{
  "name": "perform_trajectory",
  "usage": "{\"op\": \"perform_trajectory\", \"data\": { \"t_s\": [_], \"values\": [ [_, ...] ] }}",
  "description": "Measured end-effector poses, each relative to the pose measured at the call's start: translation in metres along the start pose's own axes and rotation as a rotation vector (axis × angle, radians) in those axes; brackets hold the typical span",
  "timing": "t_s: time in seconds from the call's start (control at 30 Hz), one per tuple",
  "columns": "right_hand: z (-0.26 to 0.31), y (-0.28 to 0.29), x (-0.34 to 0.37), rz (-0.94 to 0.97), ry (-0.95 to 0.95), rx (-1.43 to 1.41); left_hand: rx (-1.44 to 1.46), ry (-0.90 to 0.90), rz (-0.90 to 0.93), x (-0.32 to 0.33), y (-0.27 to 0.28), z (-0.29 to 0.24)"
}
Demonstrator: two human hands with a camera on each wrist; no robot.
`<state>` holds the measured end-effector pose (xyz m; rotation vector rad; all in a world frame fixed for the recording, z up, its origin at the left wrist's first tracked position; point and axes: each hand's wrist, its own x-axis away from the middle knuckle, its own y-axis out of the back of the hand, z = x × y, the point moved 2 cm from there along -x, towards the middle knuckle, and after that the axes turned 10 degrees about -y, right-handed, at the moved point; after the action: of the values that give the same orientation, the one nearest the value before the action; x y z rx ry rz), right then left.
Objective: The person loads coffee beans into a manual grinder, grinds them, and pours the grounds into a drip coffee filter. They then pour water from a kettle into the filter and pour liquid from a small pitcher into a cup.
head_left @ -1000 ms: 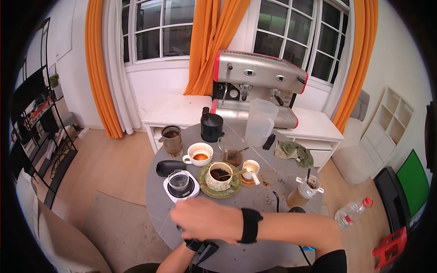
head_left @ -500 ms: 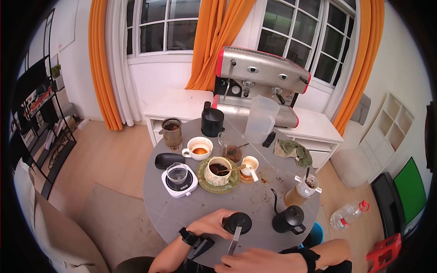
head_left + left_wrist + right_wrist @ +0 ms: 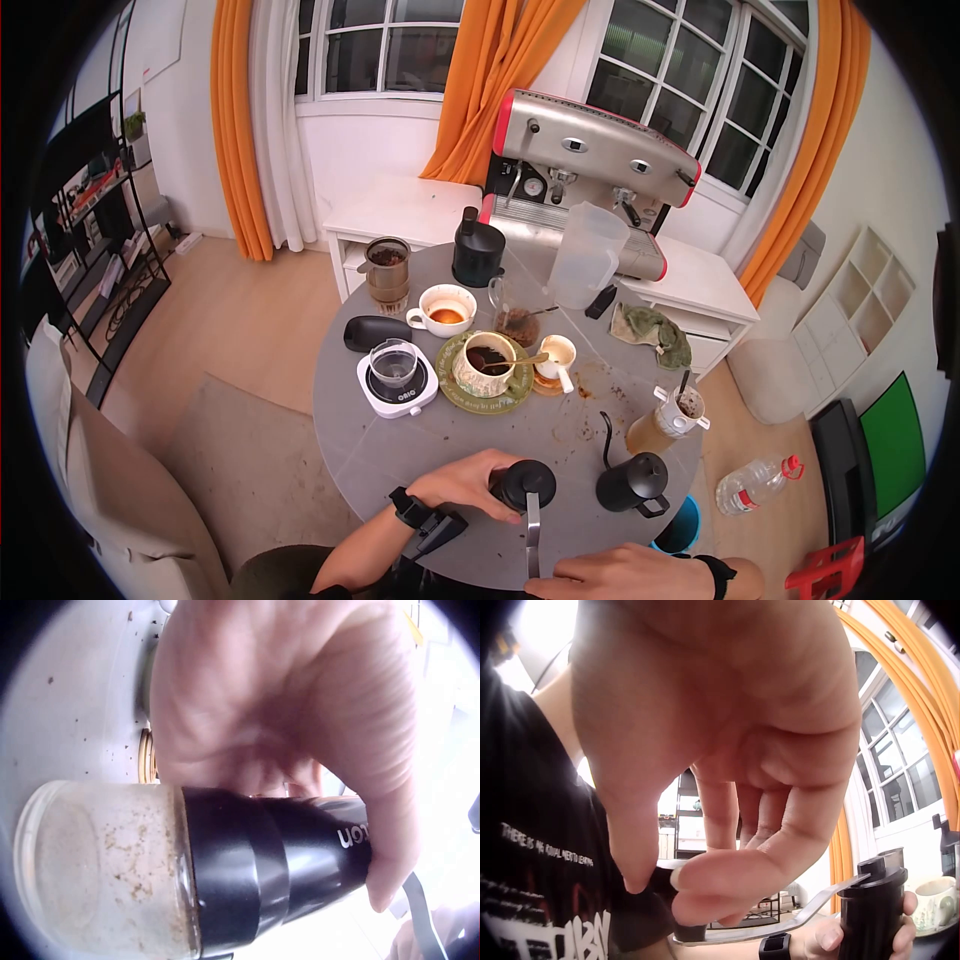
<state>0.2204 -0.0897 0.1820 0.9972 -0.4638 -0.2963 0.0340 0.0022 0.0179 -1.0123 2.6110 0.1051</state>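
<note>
My left hand (image 3: 468,482) wraps around the body of a black manual coffee grinder (image 3: 528,484) at the table's near side. In the left wrist view, the grinder's clear jar (image 3: 105,862) shows brown grounds stuck inside. My right hand (image 3: 625,574) pinches the dark knob (image 3: 692,931) at the outer end of the metal crank (image 3: 799,922). That crank runs from the grinder's top toward the person's body. Just right of the grinder stands a black gooseneck kettle (image 3: 634,482).
Beyond the hands stand a white scale (image 3: 400,398) with a glass cup, a patterned cup (image 3: 478,372) of dark liquid on a green saucer (image 3: 455,397), and a white cup (image 3: 425,317). A clear pitcher (image 3: 588,255) and cloth (image 3: 655,335) lie farther back. A dripper (image 3: 682,408) is at right.
My right hand has swung from the left, over the grinder, round to its near right side, turning the crank with it. The left hand keeps its grip, and the head view has shifted.
</note>
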Motion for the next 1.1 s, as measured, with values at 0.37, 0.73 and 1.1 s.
{"op": "perform_trajectory", "data": {
  "t_s": [0.37, 0.73, 1.1],
  "values": [
    [-0.024, -0.009, 0.019, -0.366, -0.302, -0.661, 0.01, 0.007, 0.026, -0.001, 0.002, 0.006],
    [-0.124, -0.109, -0.044, -0.337, -0.397, -0.891, -0.031, 0.07, -0.031, -0.004, -0.001, -0.008],
    [-0.146, -0.109, -0.071, -0.164, -0.155, -0.984, -0.043, -0.023, 0.035, -0.015, -0.01, -0.028]
  ]
}}
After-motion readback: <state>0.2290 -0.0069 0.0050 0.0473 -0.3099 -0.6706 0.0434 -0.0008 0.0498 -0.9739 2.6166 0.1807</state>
